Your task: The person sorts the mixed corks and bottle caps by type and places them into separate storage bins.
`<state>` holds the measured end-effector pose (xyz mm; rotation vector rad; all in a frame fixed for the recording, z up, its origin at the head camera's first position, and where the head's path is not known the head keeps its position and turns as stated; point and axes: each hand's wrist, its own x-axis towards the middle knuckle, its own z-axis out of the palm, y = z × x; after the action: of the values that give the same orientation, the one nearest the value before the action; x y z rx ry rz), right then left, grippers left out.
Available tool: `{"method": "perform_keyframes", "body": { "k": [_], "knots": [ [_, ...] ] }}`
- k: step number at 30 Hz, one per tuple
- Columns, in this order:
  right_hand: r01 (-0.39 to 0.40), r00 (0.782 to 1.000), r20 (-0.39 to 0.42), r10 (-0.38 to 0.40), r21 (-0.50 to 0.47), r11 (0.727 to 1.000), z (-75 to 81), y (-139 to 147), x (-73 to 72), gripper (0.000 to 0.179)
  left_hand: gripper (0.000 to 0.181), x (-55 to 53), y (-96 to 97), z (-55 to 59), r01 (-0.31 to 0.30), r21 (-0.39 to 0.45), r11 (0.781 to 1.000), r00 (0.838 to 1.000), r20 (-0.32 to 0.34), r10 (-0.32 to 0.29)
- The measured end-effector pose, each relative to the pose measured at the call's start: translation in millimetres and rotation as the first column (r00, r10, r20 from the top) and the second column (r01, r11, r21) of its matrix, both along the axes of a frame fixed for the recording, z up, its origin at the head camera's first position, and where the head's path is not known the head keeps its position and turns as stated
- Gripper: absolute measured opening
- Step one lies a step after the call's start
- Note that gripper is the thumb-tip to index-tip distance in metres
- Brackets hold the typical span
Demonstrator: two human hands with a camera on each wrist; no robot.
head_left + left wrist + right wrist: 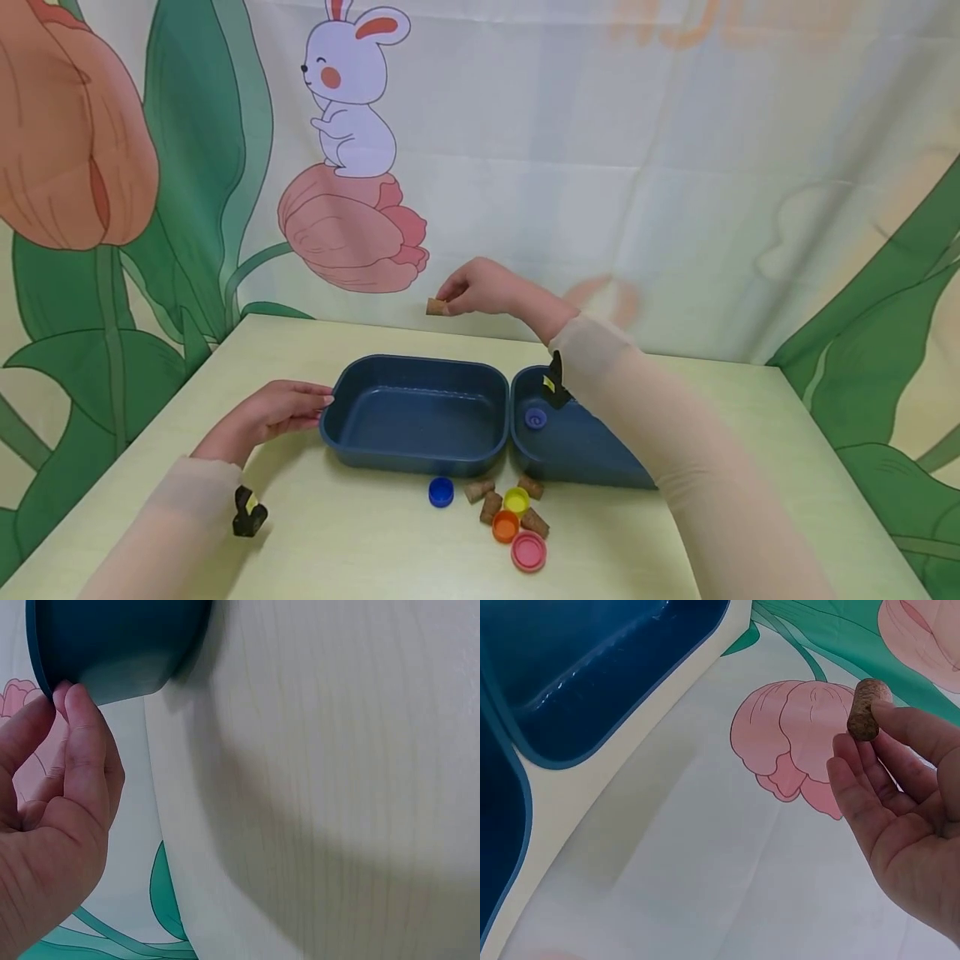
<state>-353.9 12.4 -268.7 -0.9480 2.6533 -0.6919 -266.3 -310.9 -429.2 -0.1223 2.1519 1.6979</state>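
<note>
Between thumb and fingertips my right hand (483,287) pinches a cork (437,307), raised above the far edge of the table. The right wrist view shows the same cork (867,709) poking out past the fingers. My left hand (288,408) pinches the left end of a dark blue tub (416,460), its fingertips at the rim. Inside, that tub shows a bare floor. A second blue tub (585,471) stands to its right with a purple cap (535,418) in it; my right forearm hides part of this tub.
In front of the tubs lie several corks (535,522), a blue cap (441,492), a yellow cap (516,501), an orange cap (506,526) and a pink cap (528,551). A printed cloth (562,167) hangs behind the table (360,542).
</note>
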Motion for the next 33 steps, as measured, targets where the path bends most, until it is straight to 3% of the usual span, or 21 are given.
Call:
{"method": "perform_keyframes", "body": {
  "k": [15, 33],
  "knots": [
    [-0.023, 0.999, 0.028, 0.022, 0.026, 0.999, -17.1, -24, -4.5, 0.029, 0.056, 1.3, 5.1, 3.6, -0.030, -0.026, 0.999, 0.999, 0.014, 0.030],
    [-0.072, 0.993, 0.095, 0.066, 0.053, 0.996, -63.2, -38, -7.0, 0.029, 0.056, 1.5, 6.8, 4.5, -0.037, -0.028, 0.999, 0.999, 0.023, 0.038]
  ]
}}
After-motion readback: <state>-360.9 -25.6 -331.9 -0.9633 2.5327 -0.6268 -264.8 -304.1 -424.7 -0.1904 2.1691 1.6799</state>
